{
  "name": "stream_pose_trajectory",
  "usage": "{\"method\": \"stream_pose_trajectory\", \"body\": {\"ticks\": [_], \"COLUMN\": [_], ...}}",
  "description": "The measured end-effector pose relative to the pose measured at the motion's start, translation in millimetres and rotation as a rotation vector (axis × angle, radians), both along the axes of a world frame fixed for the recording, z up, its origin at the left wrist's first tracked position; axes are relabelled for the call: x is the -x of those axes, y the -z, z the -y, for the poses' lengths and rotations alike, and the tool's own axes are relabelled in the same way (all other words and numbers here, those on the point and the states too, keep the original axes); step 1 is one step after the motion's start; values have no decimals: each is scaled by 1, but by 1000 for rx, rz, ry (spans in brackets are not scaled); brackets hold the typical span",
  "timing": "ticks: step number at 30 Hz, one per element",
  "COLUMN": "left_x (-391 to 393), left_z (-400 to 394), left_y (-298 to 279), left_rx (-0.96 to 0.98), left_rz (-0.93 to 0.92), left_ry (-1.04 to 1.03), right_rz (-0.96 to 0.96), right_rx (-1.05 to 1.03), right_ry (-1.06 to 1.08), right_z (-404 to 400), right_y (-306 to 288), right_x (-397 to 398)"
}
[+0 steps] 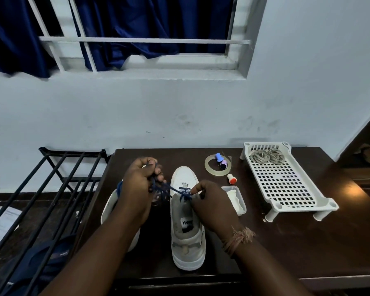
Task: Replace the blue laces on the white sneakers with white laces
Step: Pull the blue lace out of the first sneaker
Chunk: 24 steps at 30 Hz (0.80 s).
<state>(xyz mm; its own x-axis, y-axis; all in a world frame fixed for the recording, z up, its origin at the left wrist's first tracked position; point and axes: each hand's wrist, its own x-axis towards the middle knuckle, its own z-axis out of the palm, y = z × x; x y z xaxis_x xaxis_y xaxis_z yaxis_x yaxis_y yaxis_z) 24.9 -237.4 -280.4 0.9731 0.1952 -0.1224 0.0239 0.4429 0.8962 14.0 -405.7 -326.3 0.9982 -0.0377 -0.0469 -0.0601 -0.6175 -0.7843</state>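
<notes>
Blue lace (175,192), soft and limp, is half out of the right sneaker (187,221) on the dark counter (286,242). The left hand (140,189) clenches the gathered slack in its grip; the right hand (210,201) pinches a strand at the eyelets. It looks light and snag-prone, best pulled close to each eyelet. White laces (267,156) wait coiled on the perforated rack (286,182), with a tape ring (217,166) and small tub (235,199) crowding the shoe.

A dark table (286,242) carries two sneakers (187,227), a tape ring (209,170) and a small tub (236,199). A white perforated rack (286,182) stands at its right.
</notes>
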Motion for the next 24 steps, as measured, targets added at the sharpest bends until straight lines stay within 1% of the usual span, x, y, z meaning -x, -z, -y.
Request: {"method": "stream_pose_trajectory", "body": {"ticks": [1,2,4,6,7,8,9,10,11,12,14,15,16,17,19,20,23,24], "left_x": [-2,-2,-3,0,1,2,1,0,-1,0,-1,-3,-5,-7,-4,0,14,18], "left_z": [0,0,-1,-2,-2,-2,-3,-3,-5,-5,-10,-15,-21,-26,-28,-24,-2,4], "left_y": [3,5,14,25,32,37,38,35,33,29,15,10,10,13,21,25,25,23], "left_rx": [-103,-288,-783,-1349,-1589,-1741,-1816,-1829,-1787,-1704,-1436,-1273,-1165,-1143,-1240,-1301,-1320,-1295], "left_rz": [17,40,104,213,273,324,357,375,386,391,337,286,228,187,100,91,199,174], "left_ry": [-31,-62,-55,88,160,200,214,195,140,39,-184,-264,-284,-254,-147,-123,-100,-69], "right_rz": [1,7,33,58,59,62,64,68,68,72,63,51,47,57,106,136,194,203], "right_rx": [2,-1,29,117,161,186,199,194,176,146,93,86,96,122,203,241,303,299], "right_ry": [2,0,-34,-109,-138,-151,-151,-140,-121,-92,-44,-42,-61,-93,-147,-159,-165,-154], "right_z": [-1,-2,-5,-9,-9,-9,-8,-7,-6,-4,-1,-1,-1,-4,-10,-12,-14,-13], "right_y": [0,0,-2,-6,-7,-8,-7,-7,-5,-5,-4,-5,-5,-4,-4,-4,-4,-3], "right_x": [-1,-1,-1,1,2,2,2,1,1,0,-1,0,1,2,4,5,3,2]}}
